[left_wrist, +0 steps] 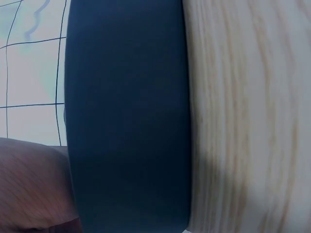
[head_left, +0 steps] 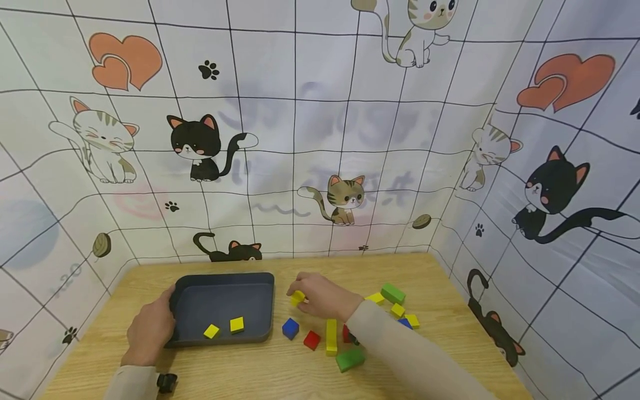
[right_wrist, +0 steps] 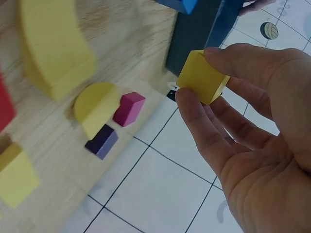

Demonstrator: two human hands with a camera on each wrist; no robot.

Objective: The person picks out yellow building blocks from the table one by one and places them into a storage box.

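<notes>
A dark grey tray (head_left: pixel 225 340) lies on the left side of the table, with two yellow cubes inside, one yellow cube (head_left: pixel 237 324) close to its front wall. My left hand (head_left: pixel 151 328) grips the tray by its left rim; in the left wrist view the tray's wall (left_wrist: pixel 127 116) hides most of the fingers. Just right of the tray, my right hand (head_left: pixel 322 294) pinches a yellow cube (right_wrist: pixel 200 77) between thumb and fingertips, raised above the table. Nearest below that hand are a blue cube (head_left: pixel 290 329) and a red cube (head_left: pixel 312 340).
Loose blocks lie around the right forearm: a long yellow block (head_left: pixel 331 337), a green block (head_left: pixel 351 359), another green block (head_left: pixel 393 293) and several yellow ones. A small black object (head_left: pixel 167 383) is by the left wrist. Cat-printed sheets (head_left: pixel 295 139) enclose the wooden table (head_left: pixel 240 375).
</notes>
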